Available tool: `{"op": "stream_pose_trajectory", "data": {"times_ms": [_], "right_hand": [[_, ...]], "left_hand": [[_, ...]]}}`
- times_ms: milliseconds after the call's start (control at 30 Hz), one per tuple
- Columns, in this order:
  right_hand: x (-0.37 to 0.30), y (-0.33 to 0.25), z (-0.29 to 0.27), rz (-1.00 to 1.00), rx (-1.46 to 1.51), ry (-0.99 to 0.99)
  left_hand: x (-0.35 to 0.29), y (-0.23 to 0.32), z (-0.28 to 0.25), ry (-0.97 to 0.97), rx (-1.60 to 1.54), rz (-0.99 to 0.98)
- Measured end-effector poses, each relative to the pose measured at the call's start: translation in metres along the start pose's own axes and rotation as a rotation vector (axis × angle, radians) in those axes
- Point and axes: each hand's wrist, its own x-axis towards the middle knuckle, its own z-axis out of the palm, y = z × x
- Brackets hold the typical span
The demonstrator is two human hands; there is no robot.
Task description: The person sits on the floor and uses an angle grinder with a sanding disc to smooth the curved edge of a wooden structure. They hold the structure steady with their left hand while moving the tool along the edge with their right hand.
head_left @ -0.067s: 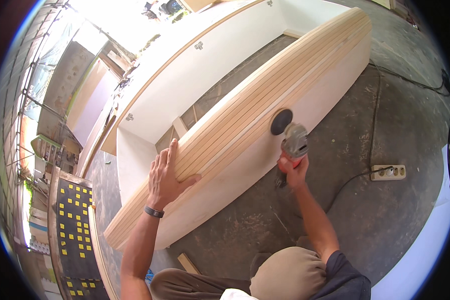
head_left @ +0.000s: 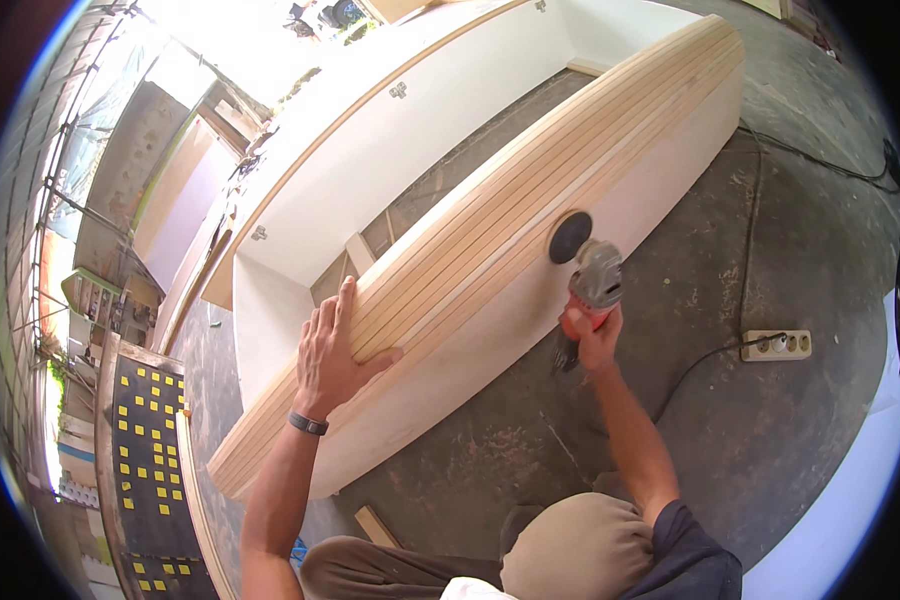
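Observation:
My right hand [head_left: 599,338] is closed round the red body of an angle grinder [head_left: 599,275] with a grey head. Its round dark sanding disc [head_left: 570,237] lies against the side of a long wooden panel [head_left: 490,226], near the lower edge of the slats. The panel is faced with narrow pale strips on its rounded top, and a whitish side slopes down toward me. My left hand [head_left: 332,352] rests flat on the slats near the panel's left end, fingers spread and holding nothing. A dark band sits on that wrist.
Behind the panel stands a white box frame [head_left: 315,175] with metal hinges. A power strip [head_left: 776,346] with a plugged-in cord lies on the grey floor at right. A small wood offcut [head_left: 377,526] is near my knee. A black board with yellow squares [head_left: 150,445] lies at left.
My right hand and the grinder have shifted slightly right along the panel, the disc moving with them. My left hand has stayed in place.

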Motion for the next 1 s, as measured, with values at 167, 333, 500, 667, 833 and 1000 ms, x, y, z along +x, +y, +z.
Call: {"op": "stream_pose_trajectory", "data": {"times_ms": [167, 333, 500, 667, 833, 1000], "right_hand": [[0.011, 0.0, -0.002, -0.062, -0.017, 0.012], [-0.027, 0.015, 0.011, -0.064, -0.145, -0.239], [-0.033, -0.019, 0.03, -0.211, -0.326, -0.341], [-0.01, 0.0, -0.002, -0.014, -0.03, -0.102], [0.01, -0.024, -0.003, -0.031, -0.002, -0.036], [-0.03, 0.0, 0.016, -0.166, -0.249, -0.303]], "left_hand": [[0.0, -0.001, -0.002, 0.002, -0.049, 0.005], [0.002, -0.005, 0.0, -0.016, -0.076, 0.013], [-0.002, -0.008, -0.007, -0.042, -0.081, 0.045], [0.001, -0.004, -0.008, -0.041, -0.084, 0.05], [-0.002, -0.009, -0.007, -0.052, -0.135, 0.035], [0.005, -0.01, -0.004, -0.006, -0.197, 0.081]]}}
